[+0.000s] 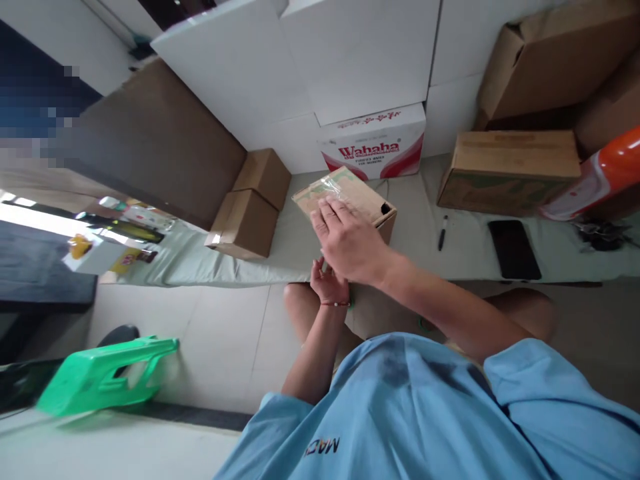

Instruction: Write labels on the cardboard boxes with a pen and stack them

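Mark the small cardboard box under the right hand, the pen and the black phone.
small cardboard box (371, 200): head view, on its brown top face.
pen (443, 232): head view, middle of the barrel.
black phone (514, 249): head view, centre of its dark face.

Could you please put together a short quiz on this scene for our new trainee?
1. True or false: the right hand rests on top of the small cardboard box.
2. Which of these lies flat beside the black pen? A) a black phone B) a mug C) a pair of scissors
3. What word is printed in red on the white carton standing behind that small box?

Key: 1 true; 2 A; 3 Wahaha.
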Action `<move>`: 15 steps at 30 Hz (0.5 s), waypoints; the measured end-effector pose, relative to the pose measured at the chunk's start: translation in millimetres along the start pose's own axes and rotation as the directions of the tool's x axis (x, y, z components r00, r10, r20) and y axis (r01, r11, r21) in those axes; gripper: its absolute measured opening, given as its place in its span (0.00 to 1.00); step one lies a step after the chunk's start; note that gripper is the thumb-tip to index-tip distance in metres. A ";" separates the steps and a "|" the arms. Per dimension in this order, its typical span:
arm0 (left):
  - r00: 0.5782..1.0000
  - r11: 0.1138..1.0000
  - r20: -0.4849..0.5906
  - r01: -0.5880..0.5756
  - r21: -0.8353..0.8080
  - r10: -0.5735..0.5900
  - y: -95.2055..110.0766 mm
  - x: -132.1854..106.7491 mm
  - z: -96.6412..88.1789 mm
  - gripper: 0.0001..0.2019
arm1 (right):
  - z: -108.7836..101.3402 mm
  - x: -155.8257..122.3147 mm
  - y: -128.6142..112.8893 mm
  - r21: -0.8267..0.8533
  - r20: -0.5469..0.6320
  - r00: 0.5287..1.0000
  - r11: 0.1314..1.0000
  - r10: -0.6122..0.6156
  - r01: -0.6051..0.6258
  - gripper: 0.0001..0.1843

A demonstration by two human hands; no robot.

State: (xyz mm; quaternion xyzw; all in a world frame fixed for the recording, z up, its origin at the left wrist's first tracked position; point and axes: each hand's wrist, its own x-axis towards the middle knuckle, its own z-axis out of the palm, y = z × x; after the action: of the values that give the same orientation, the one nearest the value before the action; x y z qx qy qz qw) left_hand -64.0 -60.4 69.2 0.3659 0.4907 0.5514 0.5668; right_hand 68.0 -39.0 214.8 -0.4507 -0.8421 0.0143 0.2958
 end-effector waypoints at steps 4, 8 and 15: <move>0.997 0.988 -0.079 0.013 -0.154 -0.026 -24.7 -8.6 16.8 0.20 | -17.1 5.4 29.7 0.112 0.212 0.920 0.943 -0.330 0.313 0.25; 0.997 0.985 -0.042 0.052 -0.167 -0.060 -32.4 -29.6 14.5 0.11 | -42.0 -5.1 71.9 0.245 0.179 0.889 0.894 -0.421 0.374 0.22; 0.934 0.987 -0.341 -0.142 -0.069 0.111 22.3 9.6 -35.9 0.08 | -52.0 -48.9 113.5 0.396 0.142 0.974 0.912 -0.175 0.106 0.26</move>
State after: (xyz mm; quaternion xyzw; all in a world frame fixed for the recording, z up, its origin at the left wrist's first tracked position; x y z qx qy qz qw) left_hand -105.3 -52.7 80.1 0.2706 0.5294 0.6632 0.4545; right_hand 200.3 -21.8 200.9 -0.3187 -0.8756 0.1978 0.3043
